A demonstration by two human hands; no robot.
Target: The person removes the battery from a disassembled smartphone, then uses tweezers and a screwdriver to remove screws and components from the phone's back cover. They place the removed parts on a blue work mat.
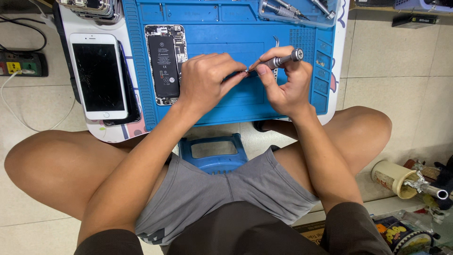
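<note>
My right hand [286, 83] grips a small grey metal screwdriver [282, 60], its tip pointing left toward my left hand. My left hand [206, 79] has its fingertips pinched at the screwdriver's tip, on something too small to make out. Both hands hover over a blue work mat [302, 101]. An opened phone body [164, 63] with its black battery showing lies on the mat just left of my left hand. A white phone screen panel [98, 75] with a cracked dark glass lies further left, off the mat.
Metal tweezers [276, 45] lie on the mat behind my right hand. A clear tray with screwdriver tools [295, 10] sits at the mat's top right. A blue stool [214, 153] stands between my knees. A power strip [21, 63] lies on the tiled floor at left.
</note>
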